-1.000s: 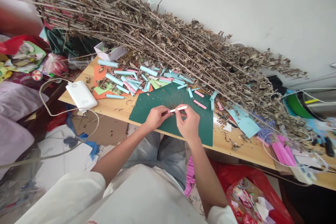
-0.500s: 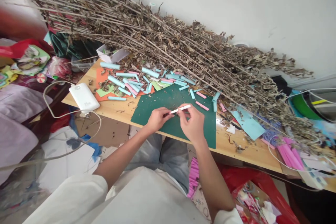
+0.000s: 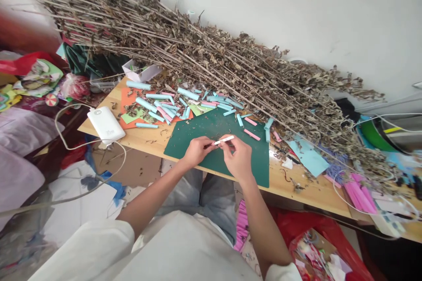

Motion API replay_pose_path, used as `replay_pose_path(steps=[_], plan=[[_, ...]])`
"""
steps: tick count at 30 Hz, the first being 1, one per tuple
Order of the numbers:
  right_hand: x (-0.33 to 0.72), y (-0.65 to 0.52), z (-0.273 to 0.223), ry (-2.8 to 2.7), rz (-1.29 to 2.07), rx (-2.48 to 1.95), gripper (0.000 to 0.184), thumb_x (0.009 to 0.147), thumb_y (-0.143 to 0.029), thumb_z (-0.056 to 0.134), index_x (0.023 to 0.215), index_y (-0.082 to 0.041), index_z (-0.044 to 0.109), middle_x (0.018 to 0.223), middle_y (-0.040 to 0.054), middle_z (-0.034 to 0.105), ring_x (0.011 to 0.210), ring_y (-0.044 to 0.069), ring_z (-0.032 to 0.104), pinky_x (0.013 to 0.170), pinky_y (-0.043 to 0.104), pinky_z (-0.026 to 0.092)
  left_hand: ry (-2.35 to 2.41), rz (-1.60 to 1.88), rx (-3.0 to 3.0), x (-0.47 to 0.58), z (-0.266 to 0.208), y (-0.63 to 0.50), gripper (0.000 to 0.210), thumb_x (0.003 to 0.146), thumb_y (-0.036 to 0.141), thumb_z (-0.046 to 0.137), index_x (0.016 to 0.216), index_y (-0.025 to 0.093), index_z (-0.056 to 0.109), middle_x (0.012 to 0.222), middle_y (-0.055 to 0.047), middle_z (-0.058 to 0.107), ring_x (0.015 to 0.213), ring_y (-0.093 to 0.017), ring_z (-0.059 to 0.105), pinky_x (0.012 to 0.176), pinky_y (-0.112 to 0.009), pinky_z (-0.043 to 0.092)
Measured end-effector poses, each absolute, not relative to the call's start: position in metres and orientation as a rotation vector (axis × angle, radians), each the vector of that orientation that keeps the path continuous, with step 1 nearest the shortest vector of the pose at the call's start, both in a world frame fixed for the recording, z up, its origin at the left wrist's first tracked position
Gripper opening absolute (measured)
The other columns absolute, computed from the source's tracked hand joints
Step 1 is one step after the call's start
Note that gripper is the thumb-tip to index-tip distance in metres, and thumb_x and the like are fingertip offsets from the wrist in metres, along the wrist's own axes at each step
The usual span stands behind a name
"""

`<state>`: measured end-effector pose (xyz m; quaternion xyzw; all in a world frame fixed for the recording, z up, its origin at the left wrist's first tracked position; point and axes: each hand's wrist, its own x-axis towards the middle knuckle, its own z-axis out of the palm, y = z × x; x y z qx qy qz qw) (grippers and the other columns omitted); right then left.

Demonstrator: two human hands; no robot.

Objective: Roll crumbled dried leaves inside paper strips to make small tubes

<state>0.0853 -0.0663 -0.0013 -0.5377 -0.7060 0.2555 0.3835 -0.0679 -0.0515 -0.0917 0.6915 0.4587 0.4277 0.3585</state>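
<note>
A thin, whitish paper roll [image 3: 227,139] is held level between my two hands, above the dark green cutting mat [image 3: 184,140]. My left hand [image 3: 198,151] pinches its left end, which is partly hidden by the fingertips. Toward the other end, the fingers of my right hand [image 3: 238,156] close on the roll from below and the right. Beyond the hands lie several rolled blue paper tubes [image 3: 188,93] and a few pink ones, such as the pink tube [image 3: 252,135] on the mat. Dry leaf crumbs are scattered about the mat.
A large pile of dried leafy stalks [image 3: 211,52] runs across the back of the wooden table [image 3: 154,140]. A white power bank [image 3: 106,125] with a cable sits at left. Blue paper [image 3: 308,156] and pink rolls [image 3: 359,193] lie at right; below hangs a red bag [image 3: 343,237].
My right hand has shifted slightly left and down along the roll, and less of the roll shows between the hands. The left hand keeps its pinch. The view has turned a little.
</note>
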Motion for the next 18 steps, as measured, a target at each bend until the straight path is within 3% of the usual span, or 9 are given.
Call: replay_pose_path(steps=[18], plan=[[0.0827, -0.0626, 0.001, -1.887, 0.601, -1.375, 0.012, 0.091, -0.025, 0.049, 0.093, -0.021, 0.059, 0.084, 0.0047, 0.069, 0.075, 0.017, 0.069, 0.071, 0.027, 0.057, 1.196, 1.09, 1.785, -0.0686, -0.0909, -0.0508, 0.027, 0.091, 0.04, 0.059, 0.09, 0.018, 0.076, 0.082, -0.005, 0.069, 0.073, -0.013, 0.062, 0.067, -0.023, 0.043]])
